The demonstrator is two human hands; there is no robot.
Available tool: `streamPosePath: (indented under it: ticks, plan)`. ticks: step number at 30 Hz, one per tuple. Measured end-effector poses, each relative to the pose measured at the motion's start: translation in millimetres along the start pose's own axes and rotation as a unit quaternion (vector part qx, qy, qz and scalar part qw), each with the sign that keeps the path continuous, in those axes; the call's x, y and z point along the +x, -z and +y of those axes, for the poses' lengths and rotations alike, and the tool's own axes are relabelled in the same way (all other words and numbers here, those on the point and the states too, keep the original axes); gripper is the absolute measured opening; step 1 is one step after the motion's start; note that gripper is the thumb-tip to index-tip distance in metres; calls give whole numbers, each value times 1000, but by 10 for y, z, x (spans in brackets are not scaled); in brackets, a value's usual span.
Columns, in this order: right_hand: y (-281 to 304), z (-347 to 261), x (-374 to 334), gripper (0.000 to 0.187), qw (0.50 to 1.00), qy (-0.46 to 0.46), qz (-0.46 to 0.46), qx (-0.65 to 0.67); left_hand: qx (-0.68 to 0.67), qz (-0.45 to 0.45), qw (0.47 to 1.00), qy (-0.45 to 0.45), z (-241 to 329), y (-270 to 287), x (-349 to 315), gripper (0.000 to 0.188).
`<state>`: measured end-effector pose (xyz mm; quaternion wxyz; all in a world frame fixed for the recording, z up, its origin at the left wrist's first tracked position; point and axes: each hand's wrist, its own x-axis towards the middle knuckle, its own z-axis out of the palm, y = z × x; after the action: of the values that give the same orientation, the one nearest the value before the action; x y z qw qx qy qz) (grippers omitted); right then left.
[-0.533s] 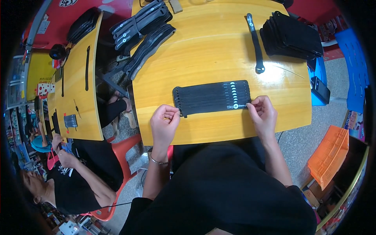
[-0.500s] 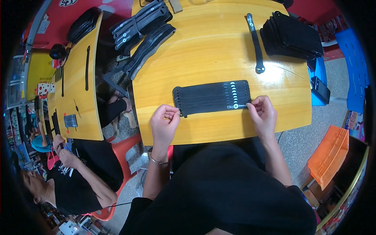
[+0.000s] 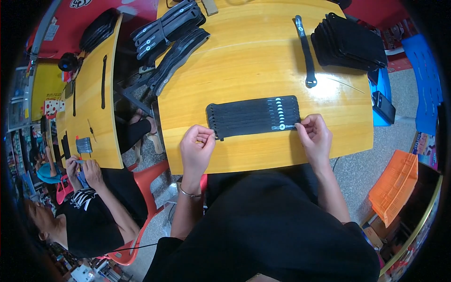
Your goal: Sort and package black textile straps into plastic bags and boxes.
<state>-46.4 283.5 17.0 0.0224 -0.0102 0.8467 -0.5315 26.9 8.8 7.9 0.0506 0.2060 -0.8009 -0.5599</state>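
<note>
A row of black straps [image 3: 242,114] lies overlapped on the yellow table in front of me, with pale printed marks stepping down its right part. The nearest strap [image 3: 251,130] runs along the row's front edge and shows a printed label near its right end. At its left end my left hand [image 3: 196,146] pinches the tip between thumb and fingers. My right hand [image 3: 316,140] pinches the same strap at its right end. Beyond the row, a single black strap [image 3: 307,54] with a hole at its near end lies lengthwise.
A stack of black pieces [image 3: 354,42] stands at the far right of the table [image 3: 235,157]. Bundled straps [image 3: 167,30] and a loose pile [image 3: 181,58] occupy the far left. A co-worker [image 3: 94,221] sits at the left table; an orange crate [image 3: 394,188] is right.
My hands stay at the strap's two ends with hardly any movement. The co-worker's hands have shifted closer to the left table's edge, with something blue between them.
</note>
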Motion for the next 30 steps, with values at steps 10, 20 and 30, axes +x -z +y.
streamPosePath:
  ticks: [10, 20, 30]
  plan:
    - [-9, 27, 3, 16, 1000, 0, 3, 16, 10, 8, 1000, -3, 43, -4, -6, 6]
    - [-5, 12, -1, 17, 1000, 0, 7, 1, 8, 8, 1000, -7, 36, -12, -11, 6]
    - [-9, 26, 9, 21, 1000, 0, 1, -13, 7, 7, 1000, -14, 23, -15, -13, 6]
